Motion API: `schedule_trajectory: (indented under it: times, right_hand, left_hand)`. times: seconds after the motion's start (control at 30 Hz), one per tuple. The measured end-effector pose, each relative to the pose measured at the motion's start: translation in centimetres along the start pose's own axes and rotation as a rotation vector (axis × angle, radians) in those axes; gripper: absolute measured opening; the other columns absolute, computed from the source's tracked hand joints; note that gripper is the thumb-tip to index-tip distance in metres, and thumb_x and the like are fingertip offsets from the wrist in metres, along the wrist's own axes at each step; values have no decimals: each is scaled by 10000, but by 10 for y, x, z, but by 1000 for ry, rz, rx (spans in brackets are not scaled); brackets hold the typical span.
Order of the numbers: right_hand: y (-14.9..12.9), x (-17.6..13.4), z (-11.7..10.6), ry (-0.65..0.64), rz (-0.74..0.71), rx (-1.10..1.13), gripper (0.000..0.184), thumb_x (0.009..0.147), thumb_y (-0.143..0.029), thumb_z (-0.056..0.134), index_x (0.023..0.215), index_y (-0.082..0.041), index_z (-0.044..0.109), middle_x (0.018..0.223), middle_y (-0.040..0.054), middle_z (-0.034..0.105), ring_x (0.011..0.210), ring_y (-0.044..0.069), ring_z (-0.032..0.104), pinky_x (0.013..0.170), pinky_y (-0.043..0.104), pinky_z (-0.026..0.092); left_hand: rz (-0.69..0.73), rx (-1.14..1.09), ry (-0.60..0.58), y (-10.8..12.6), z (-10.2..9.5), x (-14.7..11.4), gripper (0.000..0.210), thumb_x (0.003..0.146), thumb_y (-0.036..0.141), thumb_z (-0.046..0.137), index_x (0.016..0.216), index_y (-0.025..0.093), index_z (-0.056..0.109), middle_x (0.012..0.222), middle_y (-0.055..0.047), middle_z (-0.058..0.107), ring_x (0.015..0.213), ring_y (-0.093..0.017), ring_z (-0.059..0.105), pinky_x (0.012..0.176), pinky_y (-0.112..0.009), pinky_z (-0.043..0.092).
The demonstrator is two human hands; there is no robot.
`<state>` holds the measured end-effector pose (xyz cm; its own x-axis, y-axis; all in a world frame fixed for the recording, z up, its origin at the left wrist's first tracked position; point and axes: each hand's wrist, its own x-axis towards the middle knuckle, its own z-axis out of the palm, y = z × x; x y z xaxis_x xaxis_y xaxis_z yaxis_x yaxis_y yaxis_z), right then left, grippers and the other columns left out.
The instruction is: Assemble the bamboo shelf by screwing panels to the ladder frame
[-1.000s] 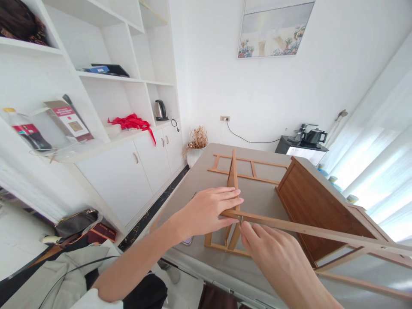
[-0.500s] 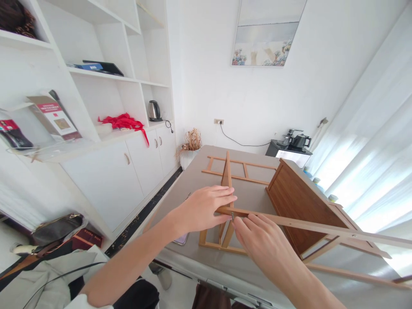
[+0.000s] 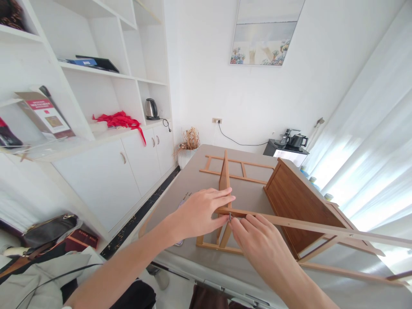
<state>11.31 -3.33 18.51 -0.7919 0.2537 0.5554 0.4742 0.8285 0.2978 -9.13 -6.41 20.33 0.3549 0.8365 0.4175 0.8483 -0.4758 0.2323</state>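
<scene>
A light-brown wooden frame (image 3: 291, 222) runs from the table's middle toward the right edge. My left hand (image 3: 201, 213) is closed around its near-left corner, fingers over the top where an upright wooden board (image 3: 224, 174) meets the rail, thumb below. Just under that corner, my right hand (image 3: 257, 235) pinches a small metal screw (image 3: 230, 217) with thumb and forefinger; its other fingers curl against the rail. The screw's far end is hidden. More of the frame's lower bars (image 3: 222, 248) show beneath my hands.
A brown wooden panel (image 3: 299, 206) stands tilted on the grey table (image 3: 193, 171), right of my hands. A ladder-like wooden frame (image 3: 243, 171) lies behind. A phone-like object (image 3: 180, 242) is partly under my left wrist. White shelves (image 3: 96, 141) line the left side.
My view has shifted slightly, so everything sits a little further left. My left thumb and right fingertips have come closer together at the screw. Both hands keep their places on the frame.
</scene>
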Motion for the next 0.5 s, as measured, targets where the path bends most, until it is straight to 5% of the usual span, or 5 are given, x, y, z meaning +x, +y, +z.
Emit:
schedule_trajectory:
  times: [0.17,0.3,0.5]
  right_hand:
    - [-2,-2,2,18,12,4,251,908,-25,424,730,-196,467,609,-14,455,559,156,384,602,322,210]
    - [-3,-3,4,41,32,21,262,913,-30,411,718,-200,452,599,-17,435,551,155,365,585,324,187]
    - [-4,-2,8,96,27,17,246,915,-53,449,720,-203,457,593,-21,427,568,162,378,597,323,202]
  left_hand:
    - [-94,-8,-27,2,4,-3,446,943,389,506,1381,304,521,1512,9,430,897,-170,720,893,-341,545]
    - [-126,-19,-57,1,4,-4,431,944,422,494,1365,338,531,1525,29,410,547,-79,652,820,-347,558]
    - [-125,4,-24,1,5,-4,437,924,413,532,1356,346,540,1512,58,427,902,-175,721,833,-330,556]
